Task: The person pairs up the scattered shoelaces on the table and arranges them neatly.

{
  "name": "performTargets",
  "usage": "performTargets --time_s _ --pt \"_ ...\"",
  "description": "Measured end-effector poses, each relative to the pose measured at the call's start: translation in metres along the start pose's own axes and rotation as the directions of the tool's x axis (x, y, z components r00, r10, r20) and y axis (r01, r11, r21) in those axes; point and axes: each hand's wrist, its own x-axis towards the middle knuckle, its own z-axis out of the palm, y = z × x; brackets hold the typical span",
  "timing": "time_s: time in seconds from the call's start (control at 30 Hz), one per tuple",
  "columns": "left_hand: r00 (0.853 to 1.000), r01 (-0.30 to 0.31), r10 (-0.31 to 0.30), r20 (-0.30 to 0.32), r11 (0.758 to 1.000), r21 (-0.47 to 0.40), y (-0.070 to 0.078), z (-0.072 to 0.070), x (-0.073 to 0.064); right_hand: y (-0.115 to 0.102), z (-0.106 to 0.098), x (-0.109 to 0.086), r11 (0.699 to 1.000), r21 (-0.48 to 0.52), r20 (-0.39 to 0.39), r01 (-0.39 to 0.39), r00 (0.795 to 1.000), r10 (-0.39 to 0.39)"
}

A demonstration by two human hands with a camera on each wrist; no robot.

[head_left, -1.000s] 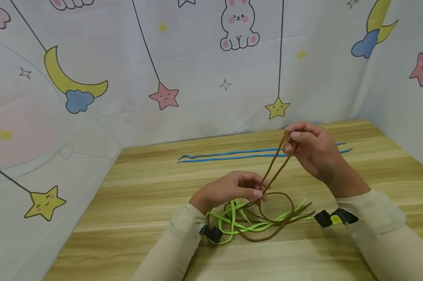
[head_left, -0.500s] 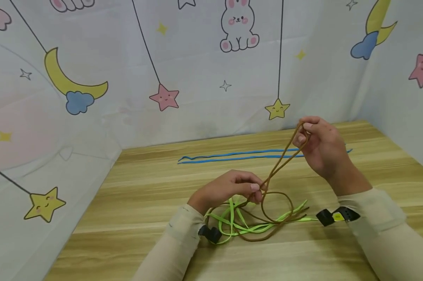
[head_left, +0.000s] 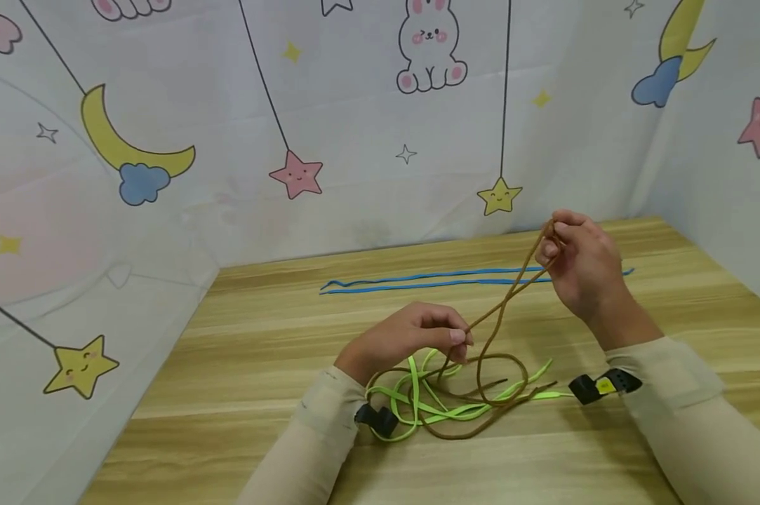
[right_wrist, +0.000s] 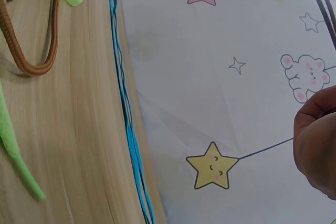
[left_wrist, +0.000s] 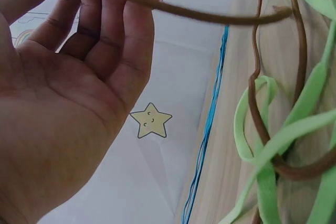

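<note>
A brown shoelace is stretched between both hands, its two strands crossing midway. My right hand pinches the looped upper part, raised above the back of the table. Lower and to the left, my left hand pinches one strand between thumb and fingers; the left wrist view shows this brown lace running off from the thumb tip. The rest of the brown lace lies in loops on the table, tangled with a flat light green shoelace. In the right wrist view only part of the right hand shows, at the edge.
Two blue laces lie almost parallel along the back of the wood-grain table. Behind them hangs a white printed cloth with stars, moons and a rabbit; it also covers the left side.
My right hand has moved up and to the right with the brown lace. The left hand has shifted slightly left, and one brown strand has slipped free of it. A brown end on the table shifted left.
</note>
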Motion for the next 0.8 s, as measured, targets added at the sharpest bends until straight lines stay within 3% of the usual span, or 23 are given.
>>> performTargets --time_s 0.13,0.27,0.43,0.6,0.8 --pt "1.000 -0.022 0.022 -0.002 1.000 0.007 0.005 -0.002 -0.002 0.000 -0.003 0.001 1.000 -0.024 -0.042 -0.004 0.999 0.003" --pt "0.998 -0.067 0.067 -0.015 0.997 -0.039 0.008 -0.004 -0.005 0.000 -0.007 0.002 1.000 -0.025 -0.082 -0.016 0.997 0.014" --pt "0.988 -0.129 0.117 -0.100 0.983 -0.127 0.010 -0.010 -0.008 0.000 -0.013 0.003 0.999 -0.024 -0.121 -0.040 0.992 0.037" --pt "0.967 -0.175 0.129 -0.219 0.962 -0.209 0.010 -0.018 -0.010 0.000 -0.018 0.003 0.998 -0.049 -0.147 -0.049 0.988 0.041" --pt "0.933 -0.255 0.177 -0.314 0.941 -0.224 0.012 -0.027 -0.015 0.000 -0.023 0.002 0.998 -0.039 -0.157 -0.038 0.987 0.032"
